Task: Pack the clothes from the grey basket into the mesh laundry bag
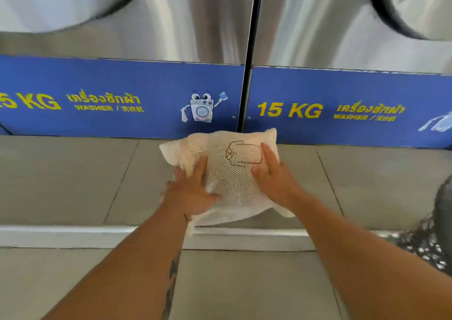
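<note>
A cream mesh laundry bag, plump and printed with a brown folded-shirt drawing, lies on the grey tiled floor in front of two washers. My left hand rests flat on the bag's near-left part, fingers spread, thumb on the mesh. My right hand lies flat on its right side, fingers pointing away from me. Neither hand grips the mesh; both press on top. What is inside the bag cannot be made out. The grey basket shows only as a blurred dark edge at the far right.
Two steel washers with blue "15 KG" panels stand right behind the bag, a dark gap between them. A metal strip crosses the floor under my forearms. Speckled fabric sits at the right edge.
</note>
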The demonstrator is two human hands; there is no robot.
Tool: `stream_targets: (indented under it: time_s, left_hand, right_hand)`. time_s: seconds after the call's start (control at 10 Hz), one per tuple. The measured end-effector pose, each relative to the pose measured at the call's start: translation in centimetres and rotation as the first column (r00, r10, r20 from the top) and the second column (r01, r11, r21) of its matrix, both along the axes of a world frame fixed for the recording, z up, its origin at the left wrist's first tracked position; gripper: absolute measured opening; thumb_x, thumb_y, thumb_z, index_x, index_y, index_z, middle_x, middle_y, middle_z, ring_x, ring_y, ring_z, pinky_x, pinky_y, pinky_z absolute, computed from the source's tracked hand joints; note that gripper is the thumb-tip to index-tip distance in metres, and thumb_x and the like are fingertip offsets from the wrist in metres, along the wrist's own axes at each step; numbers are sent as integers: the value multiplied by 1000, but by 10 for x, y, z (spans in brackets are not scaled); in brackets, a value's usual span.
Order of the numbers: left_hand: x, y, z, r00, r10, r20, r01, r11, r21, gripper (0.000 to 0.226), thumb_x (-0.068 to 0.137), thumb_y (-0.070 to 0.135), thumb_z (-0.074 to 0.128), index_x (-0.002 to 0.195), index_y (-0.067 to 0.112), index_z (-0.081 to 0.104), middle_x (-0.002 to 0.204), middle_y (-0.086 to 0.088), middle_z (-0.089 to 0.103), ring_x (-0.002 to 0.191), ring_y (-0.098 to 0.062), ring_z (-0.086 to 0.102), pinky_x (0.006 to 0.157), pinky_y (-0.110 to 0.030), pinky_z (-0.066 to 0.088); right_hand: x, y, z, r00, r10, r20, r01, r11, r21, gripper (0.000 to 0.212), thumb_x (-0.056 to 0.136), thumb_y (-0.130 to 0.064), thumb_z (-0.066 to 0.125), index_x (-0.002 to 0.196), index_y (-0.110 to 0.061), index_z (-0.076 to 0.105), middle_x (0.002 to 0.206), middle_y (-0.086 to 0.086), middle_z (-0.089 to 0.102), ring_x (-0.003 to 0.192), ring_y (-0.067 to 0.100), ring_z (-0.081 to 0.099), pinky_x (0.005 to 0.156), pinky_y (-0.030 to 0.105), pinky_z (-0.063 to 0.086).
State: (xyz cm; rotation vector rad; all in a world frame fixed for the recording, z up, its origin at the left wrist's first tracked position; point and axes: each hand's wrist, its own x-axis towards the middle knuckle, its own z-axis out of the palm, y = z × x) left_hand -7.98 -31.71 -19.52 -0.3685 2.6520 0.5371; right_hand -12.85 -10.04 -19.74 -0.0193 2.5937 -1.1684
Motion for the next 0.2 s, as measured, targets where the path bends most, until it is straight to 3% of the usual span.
stream_targets:
  time_s: [0.1, 0.2]
  left_hand:
    - [-12, -1, 45, 997, -19, 71, 35, 972, -232, 99, 74, 71, 54, 146, 50, -10, 157, -17, -26, 144, -49, -6, 107, -69, 19]
    - [-7, 6, 99, 986, -165, -3, 154, 928, -340, 80, 79, 58, 51, 149, 37, 18, 160, -13, -8, 145, -40, 7, 107, -61, 23]
  right_hand:
    - [-15, -1, 37, 990, 28, 140, -47, 989, 137, 68, 101, -51, 42, 156, -51, 1, 163, 21, 20, 140, 44, 39, 114, 54, 37]
    - [-11, 1, 88, 980, -5, 198, -27, 986, 162, 69, 102, -45, 44, 159, -43, 4, 167, 17, 14, 141, 42, 40, 114, 53, 38]
